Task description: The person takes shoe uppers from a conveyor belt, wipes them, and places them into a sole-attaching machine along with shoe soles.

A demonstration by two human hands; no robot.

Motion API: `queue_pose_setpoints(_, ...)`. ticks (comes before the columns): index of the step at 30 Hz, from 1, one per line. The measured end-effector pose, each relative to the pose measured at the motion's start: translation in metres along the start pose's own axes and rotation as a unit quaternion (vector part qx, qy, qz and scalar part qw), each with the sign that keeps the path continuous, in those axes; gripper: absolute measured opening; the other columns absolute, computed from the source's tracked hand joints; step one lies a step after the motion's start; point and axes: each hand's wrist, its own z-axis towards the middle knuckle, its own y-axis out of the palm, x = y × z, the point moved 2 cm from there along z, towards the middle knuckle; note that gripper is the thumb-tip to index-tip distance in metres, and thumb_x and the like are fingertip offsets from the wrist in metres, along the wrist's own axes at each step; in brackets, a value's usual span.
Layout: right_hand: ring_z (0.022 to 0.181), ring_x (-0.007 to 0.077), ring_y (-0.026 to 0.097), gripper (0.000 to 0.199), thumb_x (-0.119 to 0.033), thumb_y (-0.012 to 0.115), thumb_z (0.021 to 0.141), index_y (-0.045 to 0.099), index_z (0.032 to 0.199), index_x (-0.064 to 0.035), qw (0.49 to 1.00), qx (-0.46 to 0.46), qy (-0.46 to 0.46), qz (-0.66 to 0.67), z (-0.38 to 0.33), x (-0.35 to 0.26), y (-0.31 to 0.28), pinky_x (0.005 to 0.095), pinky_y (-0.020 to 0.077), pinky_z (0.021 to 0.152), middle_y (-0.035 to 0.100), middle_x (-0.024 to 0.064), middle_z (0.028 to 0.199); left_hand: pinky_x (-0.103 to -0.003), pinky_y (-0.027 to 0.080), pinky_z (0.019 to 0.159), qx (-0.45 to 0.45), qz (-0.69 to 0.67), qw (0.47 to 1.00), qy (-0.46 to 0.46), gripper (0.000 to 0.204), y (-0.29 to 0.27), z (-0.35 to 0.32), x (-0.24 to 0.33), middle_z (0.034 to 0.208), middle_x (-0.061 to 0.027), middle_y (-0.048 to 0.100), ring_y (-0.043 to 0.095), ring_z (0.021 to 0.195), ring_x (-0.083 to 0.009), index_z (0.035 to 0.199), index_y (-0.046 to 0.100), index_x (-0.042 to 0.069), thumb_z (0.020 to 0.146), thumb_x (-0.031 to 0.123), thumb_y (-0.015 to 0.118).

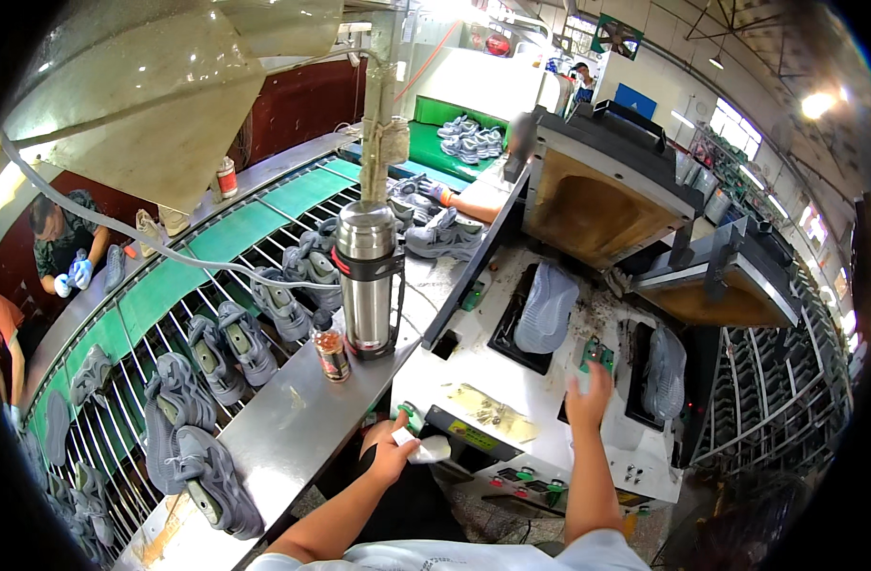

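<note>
My left hand (394, 455) is closed on a small white cloth (426, 448) at the front edge of the white press machine (512, 400). Near that hand sits a green knob (409, 414). My right hand (589, 395) reaches up onto the machine top, fingers on a small green button block (595, 355). Two grey shoes lie sole-up in the machine's black wells: one on the left (546, 306), one on the right (664, 373). Above them the two hinged press lids (597, 205) stand raised.
A steel flask (367, 276) and a small brown bottle (332, 354) stand on the metal shelf (293, 419) to my left. Several grey shoes (212, 354) ride the rod conveyor beyond. Other workers stand at the far left (64, 243), and another person's gloved hand (435, 193) handles shoes at the back.
</note>
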Motion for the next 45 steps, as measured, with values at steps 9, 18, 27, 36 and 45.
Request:
queue_pose_setpoints(9, 0.124, 0.0421, 0.041, 0.096, -0.052, 0.073, 0.065, 0.033, 0.140, -0.0082, 0.874, -0.205, 0.364, -0.247, 0.100, 0.137, -0.103, 0.0456, 0.0346, 0.104, 0.043, 0.0287, 0.132, -0.027, 0.045, 0.075, 0.044, 0.114, 0.992, -0.010, 0.052, -0.041, -0.021, -0.009, 0.093, -0.0003, 0.061, 0.056, 0.083, -0.0103, 0.130, 0.053, 0.007, 0.079, 0.002, 0.059)
queue_pose_setpoints(18, 0.111, 0.0321, 0.053, 0.073, -0.034, 0.063, 0.067, 0.047, 0.125, 0.0074, 0.956, -0.030, 0.290, -0.030, 0.114, 0.339, -0.088, 0.0371, 0.0407, 0.097, 0.055, 0.0208, 0.120, -0.024, 0.044, 0.077, 0.193, 0.143, 0.970, 0.044, 0.043, -0.105, -0.175, 0.042, 0.096, -0.0008, 0.065, 0.056, 0.084, -0.0085, 0.112, 0.065, 0.003, 0.073, -0.003, 0.049)
queue_pose_setpoints(27, 0.112, 0.0317, 0.053, 0.069, -0.034, 0.057, 0.070, 0.047, 0.125, 0.0061, 0.940, 0.283, 0.105, 0.159, 0.027, 0.092, -0.118, 0.0386, 0.0407, 0.098, 0.055, 0.0199, 0.121, -0.030, 0.046, 0.067, 0.131, 0.212, 0.968, 0.026, 0.021, -0.104, -0.212, 0.061, 0.078, -0.0058, 0.061, 0.057, 0.073, -0.0149, 0.103, 0.047, 0.003, 0.085, 0.012, 0.052)
queue_pose_setpoints(36, 0.112, 0.0313, 0.053, 0.066, -0.035, 0.051, 0.073, 0.048, 0.125, 0.0047, 0.595, -0.167, 0.248, 0.746, -0.150, -0.219, -0.111, 0.0401, 0.0406, 0.098, 0.055, 0.0189, 0.121, -0.040, 0.033, 0.102, -0.043, 0.429, 0.857, 0.283, 0.103, -0.036, -0.279, 0.128, 0.138, -0.0211, 0.035, 0.041, 0.122, -0.0351, 0.145, 0.021, 0.003, 0.071, 0.057, 0.069)
queue_pose_setpoints(45, 0.121, 0.0260, 0.046, 0.052, -0.030, 0.056, 0.084, 0.046, 0.128, -0.0041, 0.218, -0.802, 0.137, 0.539, -0.306, -0.546, -0.014, 0.0409, 0.0371, 0.101, 0.052, 0.0120, 0.128, -0.034, 0.047, 0.089, 0.461, -0.004, 0.829, 0.318, 0.079, -0.164, -0.434, 0.125, 0.115, -0.0113, 0.057, 0.057, 0.103, -0.0201, 0.126, 0.045, -0.001, 0.061, 0.018, 0.086)
